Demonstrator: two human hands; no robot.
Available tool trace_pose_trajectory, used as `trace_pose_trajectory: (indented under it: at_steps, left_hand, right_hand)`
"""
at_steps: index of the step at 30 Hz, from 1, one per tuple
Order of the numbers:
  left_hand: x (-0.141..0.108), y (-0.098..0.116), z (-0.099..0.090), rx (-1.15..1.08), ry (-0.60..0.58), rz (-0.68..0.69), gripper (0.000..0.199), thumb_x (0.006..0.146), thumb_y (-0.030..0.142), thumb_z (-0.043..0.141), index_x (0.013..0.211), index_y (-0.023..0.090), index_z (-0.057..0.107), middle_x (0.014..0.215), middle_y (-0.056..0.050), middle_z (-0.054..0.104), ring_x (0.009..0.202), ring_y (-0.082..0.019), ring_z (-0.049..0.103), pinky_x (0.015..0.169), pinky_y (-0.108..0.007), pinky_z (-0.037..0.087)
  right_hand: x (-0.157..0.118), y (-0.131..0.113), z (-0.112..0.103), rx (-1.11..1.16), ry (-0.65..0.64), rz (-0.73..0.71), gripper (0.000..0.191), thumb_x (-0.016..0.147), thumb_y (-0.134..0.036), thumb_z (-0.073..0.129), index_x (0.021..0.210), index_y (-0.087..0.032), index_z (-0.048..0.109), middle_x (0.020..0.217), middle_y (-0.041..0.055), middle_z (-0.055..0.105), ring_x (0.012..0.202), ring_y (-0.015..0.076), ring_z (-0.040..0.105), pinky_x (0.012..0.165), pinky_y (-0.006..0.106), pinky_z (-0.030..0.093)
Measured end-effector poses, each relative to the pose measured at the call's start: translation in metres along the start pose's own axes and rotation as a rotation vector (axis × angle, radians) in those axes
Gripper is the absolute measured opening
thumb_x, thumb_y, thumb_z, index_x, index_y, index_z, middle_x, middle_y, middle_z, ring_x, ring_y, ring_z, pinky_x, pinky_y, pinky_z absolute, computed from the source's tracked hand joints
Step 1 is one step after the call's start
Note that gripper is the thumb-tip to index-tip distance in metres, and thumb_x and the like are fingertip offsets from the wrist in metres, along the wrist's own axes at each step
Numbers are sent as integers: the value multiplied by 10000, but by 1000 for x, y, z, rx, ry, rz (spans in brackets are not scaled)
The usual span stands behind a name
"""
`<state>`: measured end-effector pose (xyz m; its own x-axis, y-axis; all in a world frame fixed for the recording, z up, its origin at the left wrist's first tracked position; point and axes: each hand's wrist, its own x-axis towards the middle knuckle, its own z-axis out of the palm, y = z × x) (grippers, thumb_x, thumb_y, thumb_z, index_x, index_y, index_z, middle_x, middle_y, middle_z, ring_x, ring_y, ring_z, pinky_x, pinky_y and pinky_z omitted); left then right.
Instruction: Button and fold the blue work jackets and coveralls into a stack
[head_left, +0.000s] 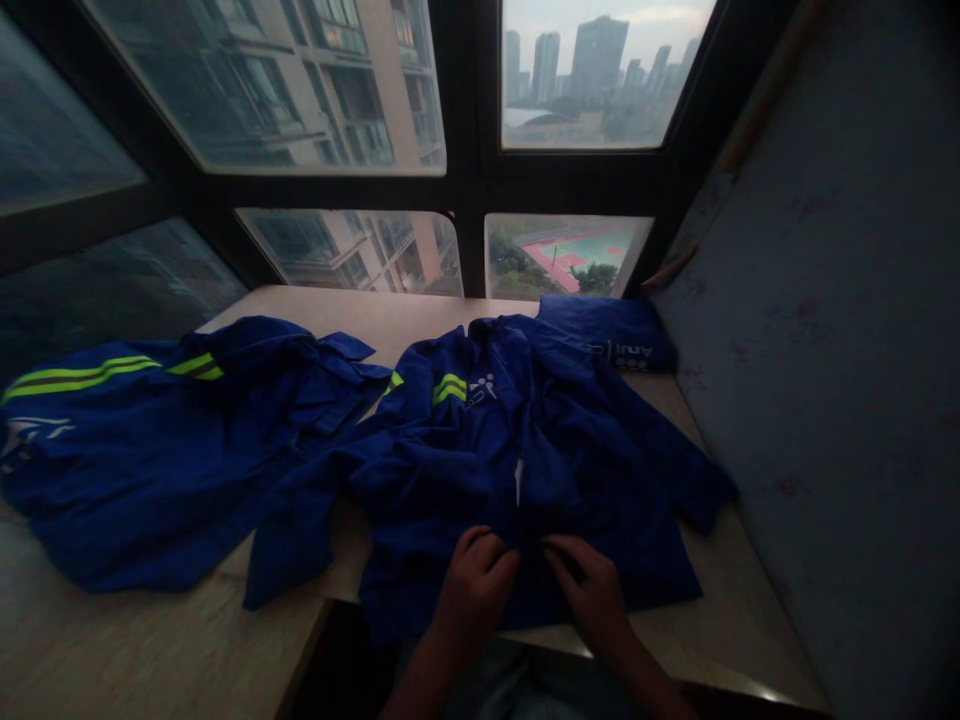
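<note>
A blue work jacket with yellow-green stripes and a white logo lies spread out before me, its sleeves reaching out to both sides. Near its lower front edge, my left hand is closed with the fingers curled on the fabric. Just to the right, my right hand pinches the jacket's front, thumb and fingertips close together. A small white tag or strip shows on the front above my hands. The fabric within each grip is mostly hidden by the fingers.
A second blue jacket with matching stripes lies to the left, touching the first one's sleeve. At the back right sits a folded blue garment. The pale stone sill ends at windows ahead and a papered wall on the right.
</note>
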<state>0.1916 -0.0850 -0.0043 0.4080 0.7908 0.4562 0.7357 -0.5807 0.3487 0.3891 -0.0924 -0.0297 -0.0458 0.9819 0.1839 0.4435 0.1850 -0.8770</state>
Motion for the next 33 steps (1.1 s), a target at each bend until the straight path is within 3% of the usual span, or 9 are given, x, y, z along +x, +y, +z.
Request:
trace_pose_trajectory:
  at_steps: [5, 9, 13, 18, 26, 33]
  left_hand:
    - [-2, -3, -2, -64, -37, -10, 191, 874, 77, 514, 933, 200, 648, 812, -17, 573, 785, -144, 574, 956, -401, 501]
    - [-5, -4, -1, -52, -88, 20, 235, 817, 64, 556, 952, 225, 662, 892, -28, 616, 841, -164, 594, 970, -452, 477]
    - [-4, -4, 0, -63, -34, 20, 197, 845, 91, 560, 917, 234, 676, 840, -13, 626, 799, -151, 598, 942, -431, 473]
    - [0, -2, -4, -79, 9, -16, 194, 874, 109, 546, 908, 238, 687, 820, -8, 644, 779, -136, 607, 943, -400, 467]
    - [0, 2, -3, -117, 22, -58, 109, 849, 130, 599, 884, 217, 656, 842, -12, 665, 805, -156, 625, 938, -410, 465]
    - [0, -1, -3, -105, 73, -8, 194, 893, 166, 586, 1071, 204, 650, 976, -54, 705, 908, -177, 648, 908, -392, 473]
  right_hand:
    - [3, -3, 3, 35, 11, 93, 256, 915, -410, 589, 979, -230, 759, 983, 89, 760, 916, 246, 720, 839, 367, 574]
    - [2, -3, 5, 41, -8, 61, 227, 918, -390, 598, 954, -237, 762, 957, 77, 755, 902, 228, 710, 835, 357, 565]
    - [0, -4, 6, 34, -12, -27, 220, 928, -374, 590, 941, -241, 765, 946, 81, 744, 904, 219, 696, 829, 354, 562]
    - [0, -9, 3, 62, -58, -37, 198, 934, -323, 581, 941, -230, 755, 934, 77, 734, 888, 206, 689, 814, 333, 560]
    - [-2, -16, -3, 22, -164, -99, 237, 953, -261, 533, 1059, -249, 745, 978, 77, 725, 922, 203, 673, 826, 336, 556]
    - [1, -21, -2, 8, -175, -81, 240, 962, -247, 522, 1041, -247, 749, 966, 72, 724, 909, 200, 673, 819, 332, 553]
